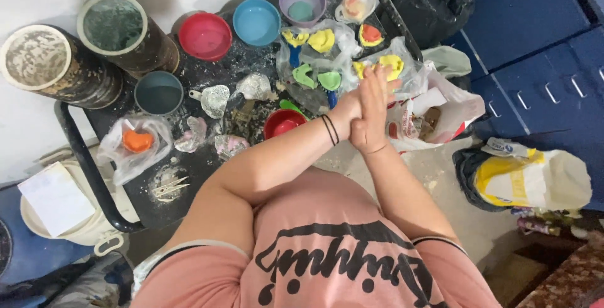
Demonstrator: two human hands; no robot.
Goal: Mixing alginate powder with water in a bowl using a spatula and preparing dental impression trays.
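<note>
Left hand (352, 108) and right hand (371, 103) pressed palm to palm, grip flat, holding nothing, above bagged yellow trays (385, 66) on worktop (207, 176). Risk: elbow nudging red bowl (284, 122) off edge.

The single head camera looks almost straight down from above the person's chest, at close range. The black cart (82, 151) fills the upper left of the frame; the floor (453, 182) occupies the right.

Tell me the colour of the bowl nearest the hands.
Red, the small bowl just below the left wrist, seen best in the head view.
</note>
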